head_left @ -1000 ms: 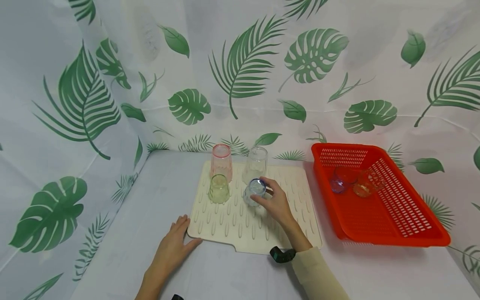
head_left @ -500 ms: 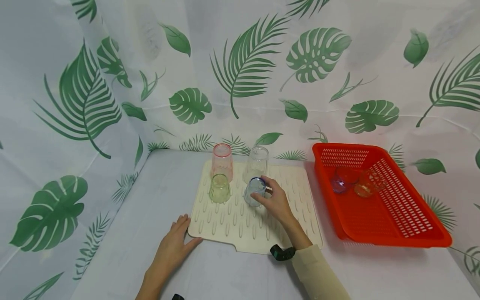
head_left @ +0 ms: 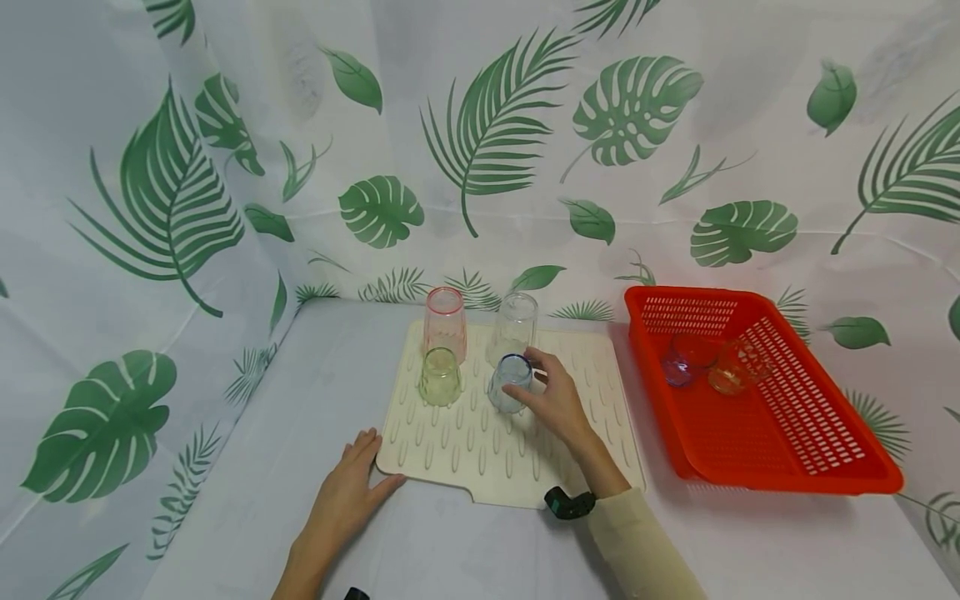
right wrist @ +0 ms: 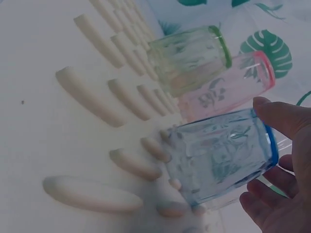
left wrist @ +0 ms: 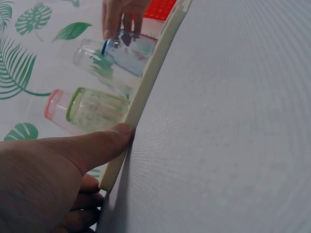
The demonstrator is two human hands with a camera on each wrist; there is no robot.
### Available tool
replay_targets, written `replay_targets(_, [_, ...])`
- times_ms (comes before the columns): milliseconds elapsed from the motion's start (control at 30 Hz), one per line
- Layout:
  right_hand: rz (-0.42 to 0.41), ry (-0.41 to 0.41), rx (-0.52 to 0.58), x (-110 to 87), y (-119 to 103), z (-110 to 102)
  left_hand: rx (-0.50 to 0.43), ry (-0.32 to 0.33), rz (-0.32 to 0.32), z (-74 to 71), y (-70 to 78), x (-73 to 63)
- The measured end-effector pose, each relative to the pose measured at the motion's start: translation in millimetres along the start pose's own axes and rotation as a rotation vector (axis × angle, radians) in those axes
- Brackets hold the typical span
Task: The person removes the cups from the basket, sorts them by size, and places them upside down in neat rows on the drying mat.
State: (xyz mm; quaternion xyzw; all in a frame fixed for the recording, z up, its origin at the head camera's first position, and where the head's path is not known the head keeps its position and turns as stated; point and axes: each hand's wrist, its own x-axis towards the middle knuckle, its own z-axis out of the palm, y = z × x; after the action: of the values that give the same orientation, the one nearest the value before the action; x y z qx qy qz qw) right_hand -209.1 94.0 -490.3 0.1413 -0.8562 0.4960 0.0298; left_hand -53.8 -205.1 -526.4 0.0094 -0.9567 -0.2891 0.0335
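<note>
While touching the drying mat (head_left: 465, 458) with a relaxed left hand (head_left: 347, 482), risking toppling the blue-rimmed tumbler (right wrist: 221, 153) by snagging it with a slack-fingered right hand (head_left: 561, 403)

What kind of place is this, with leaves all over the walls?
Probably a little table corner set up indoors: leaf-print sheeting stands behind a white table, where glasses sit on a ridged mat beside a red basket.

Gap between blue glass (head_left: 510, 387) and green glass (head_left: 440, 379) passable from the front over bare mat (head_left: 480, 454); clear glass (head_left: 516, 321) and pink glass (head_left: 445, 325) stand behind. Right hand (head_left: 558, 404) blocks blue's right side; beyond it, mat room until red basket's (head_left: 787, 482) raised wall. Left hand (head_left: 345, 492) obstructs near-left corner.
</note>
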Motion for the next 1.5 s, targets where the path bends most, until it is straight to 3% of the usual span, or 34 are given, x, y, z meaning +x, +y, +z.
replay_targets(433, [-0.11, 0.057, -0.052, 0.1, -30, -30, 0.018, 0.012, 0.013, 1.4, -1.4, 0.7])
replay_targets(800, [-0.157, 0.136, -0.093, 7.4, -38, -66, 0.016, 0.017, 0.017, 1.2, -0.7, 0.3])
replay_targets(1500, [-0.041, 0.256, -0.206, 11.8, -47, -148, 0.017, 0.009, 0.015, 0.6, -1.2, -0.2])
